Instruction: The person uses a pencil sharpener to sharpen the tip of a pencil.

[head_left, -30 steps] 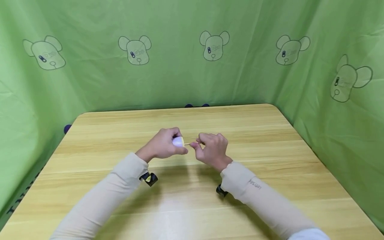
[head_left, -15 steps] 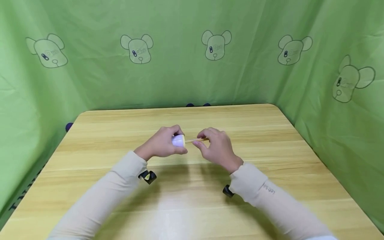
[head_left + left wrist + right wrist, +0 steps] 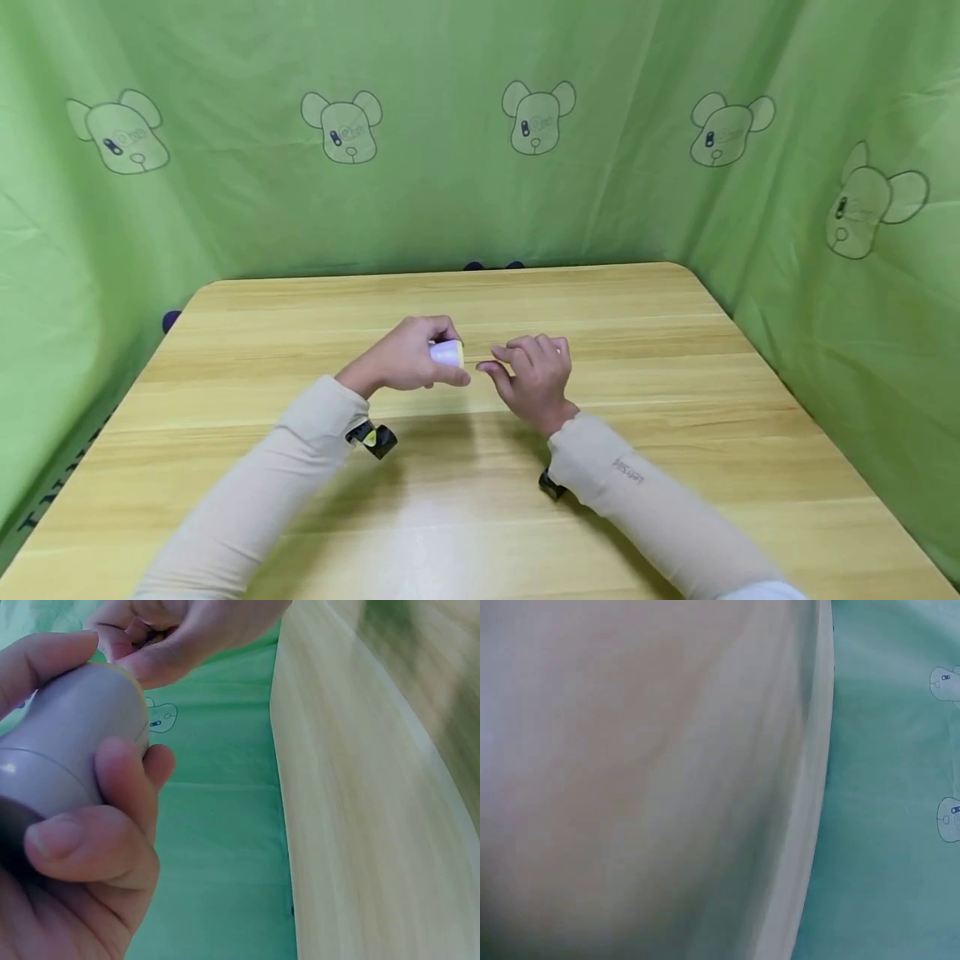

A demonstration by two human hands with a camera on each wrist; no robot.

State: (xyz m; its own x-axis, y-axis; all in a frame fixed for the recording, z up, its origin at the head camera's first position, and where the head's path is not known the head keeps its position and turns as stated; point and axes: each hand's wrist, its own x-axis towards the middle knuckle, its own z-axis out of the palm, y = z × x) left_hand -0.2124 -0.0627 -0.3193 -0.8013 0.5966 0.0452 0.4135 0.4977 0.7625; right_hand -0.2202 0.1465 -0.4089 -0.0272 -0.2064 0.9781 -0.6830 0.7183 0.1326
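My left hand (image 3: 405, 357) grips a small lilac cylinder (image 3: 446, 353) with a pale yellow rim, held on its side above the table with the rim toward the right. In the left wrist view, its smooth body (image 3: 67, 735) shows a seam around it, and my fingers curl around it. From the rim end a thin tan stick (image 3: 472, 361) runs toward my right hand (image 3: 534, 375). The right thumb and forefinger pinch the stick's outer end, which the fingers mostly hide. In the right wrist view a blurred sleeve (image 3: 645, 765) covers the hand.
Both hands are over the middle of a light wooden table (image 3: 637, 333) with rounded far corners. Green curtains (image 3: 435, 208) printed with bear heads stand around its back and sides. Each wrist carries a small black camera, the left camera (image 3: 378, 440) hanging below the cuff.
My right hand moved away to the right, drawing a longer length of the sticks into view, then came back left close to the rim. The left hand and the cylinder stayed nearly still.
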